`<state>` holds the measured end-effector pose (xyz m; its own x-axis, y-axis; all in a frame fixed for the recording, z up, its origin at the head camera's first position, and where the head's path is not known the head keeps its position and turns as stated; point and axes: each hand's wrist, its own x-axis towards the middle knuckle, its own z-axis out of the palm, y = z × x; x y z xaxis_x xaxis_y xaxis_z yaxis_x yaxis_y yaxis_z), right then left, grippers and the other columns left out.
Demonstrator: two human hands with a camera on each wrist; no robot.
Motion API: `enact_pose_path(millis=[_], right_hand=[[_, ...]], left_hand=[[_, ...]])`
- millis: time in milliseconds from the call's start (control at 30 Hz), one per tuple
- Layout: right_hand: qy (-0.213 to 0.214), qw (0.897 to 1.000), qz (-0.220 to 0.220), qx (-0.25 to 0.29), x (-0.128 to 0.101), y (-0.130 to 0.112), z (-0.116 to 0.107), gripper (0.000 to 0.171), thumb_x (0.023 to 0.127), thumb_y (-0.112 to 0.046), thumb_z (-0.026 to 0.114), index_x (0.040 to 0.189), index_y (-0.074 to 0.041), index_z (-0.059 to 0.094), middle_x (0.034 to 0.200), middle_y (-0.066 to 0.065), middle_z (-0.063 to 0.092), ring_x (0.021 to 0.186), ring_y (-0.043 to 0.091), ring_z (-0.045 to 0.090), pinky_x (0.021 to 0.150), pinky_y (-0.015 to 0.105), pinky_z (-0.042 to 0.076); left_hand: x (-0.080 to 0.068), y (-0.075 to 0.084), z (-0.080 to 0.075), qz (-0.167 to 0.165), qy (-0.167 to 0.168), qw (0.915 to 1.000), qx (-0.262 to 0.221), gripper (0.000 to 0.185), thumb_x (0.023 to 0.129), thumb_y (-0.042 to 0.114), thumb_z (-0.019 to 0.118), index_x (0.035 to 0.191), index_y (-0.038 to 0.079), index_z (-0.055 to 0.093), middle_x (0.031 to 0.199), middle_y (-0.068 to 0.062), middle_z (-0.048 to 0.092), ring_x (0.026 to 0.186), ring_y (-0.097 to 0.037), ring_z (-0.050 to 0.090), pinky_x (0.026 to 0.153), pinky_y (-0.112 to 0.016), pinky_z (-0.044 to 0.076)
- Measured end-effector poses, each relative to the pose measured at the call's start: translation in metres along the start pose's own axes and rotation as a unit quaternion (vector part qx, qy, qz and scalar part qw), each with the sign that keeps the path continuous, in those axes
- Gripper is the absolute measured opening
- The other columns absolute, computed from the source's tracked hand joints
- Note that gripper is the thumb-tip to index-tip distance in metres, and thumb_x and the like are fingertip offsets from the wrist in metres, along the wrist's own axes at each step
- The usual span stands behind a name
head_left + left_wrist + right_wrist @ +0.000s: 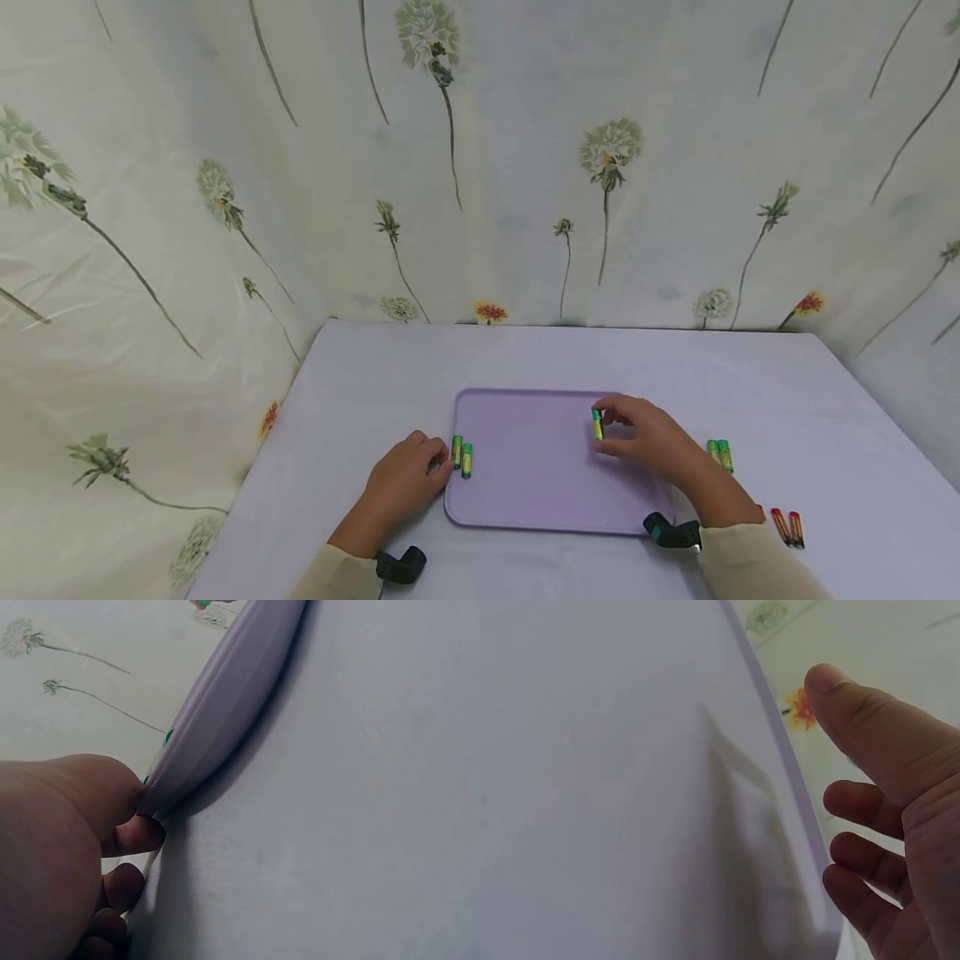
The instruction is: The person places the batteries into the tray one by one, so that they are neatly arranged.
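Above the right part of the lilac tray (540, 467), my right hand (648, 437) pinches a green-and-yellow battery (597, 424) upright between thumb and fingertips. The right wrist view catches the thumb (870, 720) and curled fingers, with the battery out of sight. At the tray's left rim, my left hand (405, 479) has its bent fingertips right beside a green battery (457, 452); I cannot tell whether they grip it or the rim. A second green battery (467, 460) lies alongside. The left wrist view shows the thumb (105, 787) against the tray's rim (202, 727).
Two more green batteries (720, 455) lie on the white-covered table right of the tray, partly behind my right forearm. Nearer the front right are slim red batteries (787, 528), beside my sleeve. A dandelion-print curtain (517, 167) closes off the back and sides.
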<state>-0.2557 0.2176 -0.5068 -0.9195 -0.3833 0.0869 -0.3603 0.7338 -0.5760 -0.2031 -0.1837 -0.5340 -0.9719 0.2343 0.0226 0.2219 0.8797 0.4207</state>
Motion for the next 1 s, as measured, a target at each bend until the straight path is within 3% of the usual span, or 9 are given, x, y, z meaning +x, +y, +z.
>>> enact_pose_path(millis=[133, 400, 1000], right_hand=[[-0.013, 1.000, -0.011, 0.011, 0.005, -0.005, 0.008, 0.058, 0.084, -0.036, 0.089, 0.131, -0.010, 0.066, 0.120, 0.003, 0.070, 0.116, 0.029, 0.067, 0.101, 0.055, 0.051], [-0.032, 0.997, -0.060, -0.042, 0.017, -0.012, 0.027, 0.053, 0.083, -0.037, 0.089, 0.128, -0.017, 0.068, 0.106, -0.010, 0.065, 0.101, 0.011, 0.059, 0.093, 0.039, 0.052], [-0.086, 0.993, -0.067, -0.043, 0.037, -0.045, 0.042, 0.052, 0.083, -0.043, 0.088, 0.125, -0.022, 0.069, 0.102, -0.012, 0.064, 0.098, 0.010, 0.058, 0.091, 0.039, 0.050]], left_hand=[[0.000, 0.000, 0.000, -0.001, 0.001, 1.0000, 0.003, 0.013, 0.102, 0.040, 0.064, 0.097, 0.028, 0.066, 0.089, 0.008, 0.050, 0.074, -0.012, 0.046, 0.063, -0.029, 0.038], [0.000, 0.001, -0.001, 0.001, 0.001, 1.0000, 0.003, 0.011, 0.100, 0.038, 0.066, 0.096, 0.027, 0.065, 0.088, 0.007, 0.050, 0.073, -0.012, 0.046, 0.063, -0.028, 0.038], [0.000, 0.001, 0.000, 0.003, 0.001, 1.0000, 0.005, 0.012, 0.101, 0.037, 0.066, 0.097, 0.026, 0.066, 0.088, 0.007, 0.049, 0.074, -0.011, 0.045, 0.063, -0.029, 0.037]])
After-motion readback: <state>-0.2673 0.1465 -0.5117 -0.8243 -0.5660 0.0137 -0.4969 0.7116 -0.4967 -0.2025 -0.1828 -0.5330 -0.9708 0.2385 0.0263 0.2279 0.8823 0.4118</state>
